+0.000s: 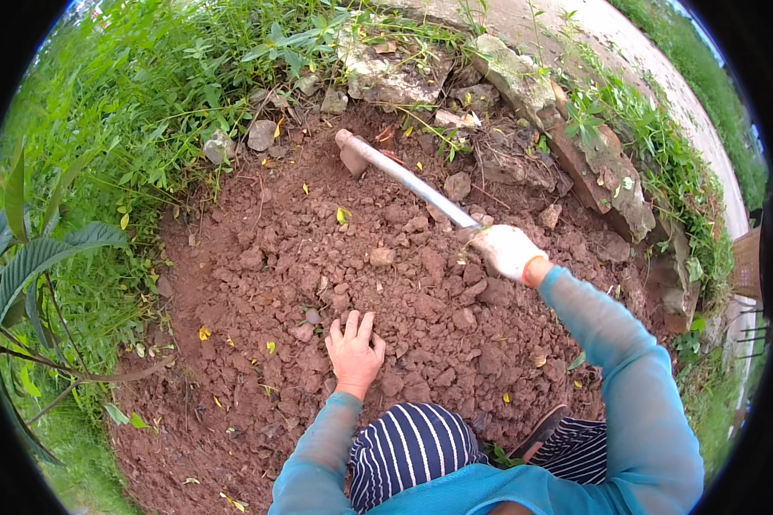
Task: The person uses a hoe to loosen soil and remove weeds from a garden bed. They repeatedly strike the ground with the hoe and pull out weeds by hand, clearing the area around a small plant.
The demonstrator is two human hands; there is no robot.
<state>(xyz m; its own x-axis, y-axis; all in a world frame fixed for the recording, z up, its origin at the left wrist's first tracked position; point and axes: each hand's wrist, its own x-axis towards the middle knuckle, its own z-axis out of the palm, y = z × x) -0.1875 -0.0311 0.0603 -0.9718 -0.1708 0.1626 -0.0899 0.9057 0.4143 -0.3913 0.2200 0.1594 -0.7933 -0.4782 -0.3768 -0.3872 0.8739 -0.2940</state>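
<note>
My right hand point(507, 250), in a whitish work glove with an orange cuff, grips the handle of a hoe-like digging tool point(419, 187). The tool reaches up and left from the glove, and its soil-covered head point(353, 154) rests at the upper edge of the dug earth. My bare left hand point(355, 351) lies palm down on the clods of reddish-brown soil point(283, 270), fingers somewhat apart and pointing away from me. Whether its fingertips press on a clod cannot be told. Small stones point(382, 257) and yellow leaves point(343, 215) are scattered over the soil between the hands and the tool head.
Broken stone slabs point(599, 161) edge the soil at the upper right, beside a pale concrete path point(657, 64). Loose rocks point(261, 135) border the top. Tall grass point(116, 129) and a leafy branch point(103, 377) stand at the left. My striped knee point(419, 444) is close below my left hand.
</note>
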